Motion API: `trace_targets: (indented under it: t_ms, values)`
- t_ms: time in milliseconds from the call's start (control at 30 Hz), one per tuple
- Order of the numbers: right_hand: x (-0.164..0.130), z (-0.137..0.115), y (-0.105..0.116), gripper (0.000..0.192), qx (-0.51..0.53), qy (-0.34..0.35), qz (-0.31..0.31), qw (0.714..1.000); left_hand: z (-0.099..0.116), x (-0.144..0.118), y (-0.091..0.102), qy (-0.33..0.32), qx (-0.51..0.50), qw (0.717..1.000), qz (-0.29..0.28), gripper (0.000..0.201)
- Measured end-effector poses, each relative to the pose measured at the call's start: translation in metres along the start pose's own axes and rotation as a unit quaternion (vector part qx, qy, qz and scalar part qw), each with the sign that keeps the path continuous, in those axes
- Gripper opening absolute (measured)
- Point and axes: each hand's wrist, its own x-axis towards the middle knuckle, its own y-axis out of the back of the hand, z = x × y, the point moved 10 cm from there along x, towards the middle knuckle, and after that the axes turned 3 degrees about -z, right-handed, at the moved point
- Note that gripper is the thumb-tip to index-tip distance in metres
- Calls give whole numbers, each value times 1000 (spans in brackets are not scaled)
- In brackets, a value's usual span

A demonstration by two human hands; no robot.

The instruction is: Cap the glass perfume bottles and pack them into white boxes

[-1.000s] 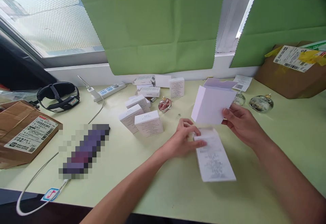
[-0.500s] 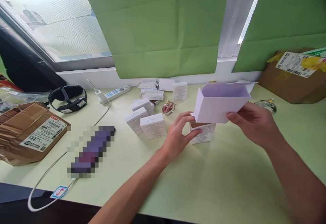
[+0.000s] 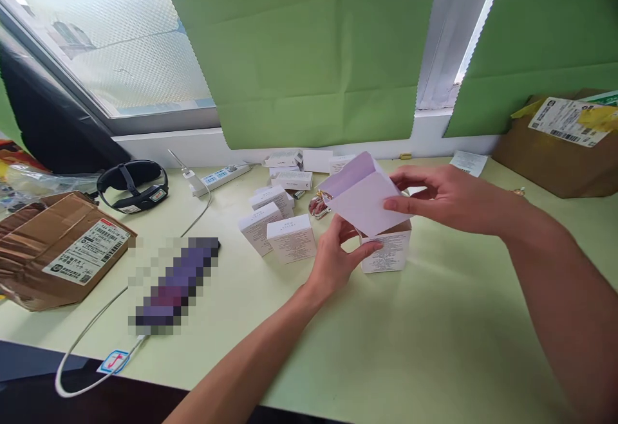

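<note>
In the head view, the right hand (image 3: 444, 195) pinches a plain white folded cardboard sleeve (image 3: 364, 199), tilted above a small white printed carton (image 3: 386, 251) standing near the middle of the pale green table (image 3: 434, 347). The left hand (image 3: 338, 257) curls half-closed around that carton's left side. More small white boxes (image 3: 275, 224) cluster just left, toward the table's far edge.

A pale lilac sleeve (image 3: 362, 202) sits over a white box (image 3: 386, 251) with fine grey print, on a light green desk (image 3: 434, 334) below green blinds (image 3: 309, 51).
</note>
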Motion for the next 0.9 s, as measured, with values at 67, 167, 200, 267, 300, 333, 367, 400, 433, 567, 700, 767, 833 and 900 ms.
trace_targets:
  t_ms: [67,167,200,267,300,333,367,400,433,567,700,767,833,900]
  values:
    - [0,1,3,42,-29,7,12,999,-1,0,1,3,-5,1000,6,52]
    - [-2,2,5,41,-58,11,10,998,0,-2,-1,2,-14,1000,4,51]
    - [-3,1,5,40,-63,14,4,998,-1,-2,-1,4,-16,1000,4,51]
    - [-3,0,1,36,-68,20,-13,997,-4,-4,-1,18,-18,1000,12,51]
    - [-3,-1,-1,35,-68,21,-21,997,-7,-5,-1,25,-20,999,16,49]
    - [-3,-1,-3,33,-68,21,-26,997,-8,-5,-1,29,-24,999,19,47]
    - [-3,0,-3,32,-68,20,-29,997,-8,-5,-1,26,-29,999,19,43]
    - [-2,0,-4,31,-68,16,-31,997,-8,-5,-2,19,-34,999,16,40]
    - [-2,1,-3,31,-69,13,-33,997,-7,-5,-3,10,-39,999,11,36]
    - [-3,3,-1,28,-82,16,-39,996,-7,-5,-5,-4,-53,999,-4,30]
    - [-6,9,0,30,-105,5,-51,993,-3,-5,-6,-19,-53,998,-19,28]
    - [-8,18,1,32,-122,-25,-54,991,1,-5,-7,-36,-43,998,-27,28]
    - [-9,25,0,33,-129,-53,-68,988,4,-6,-8,-50,-32,998,-33,29]
    - [-10,27,-3,34,-108,-75,-84,988,5,-6,-8,-61,-21,997,-38,28]
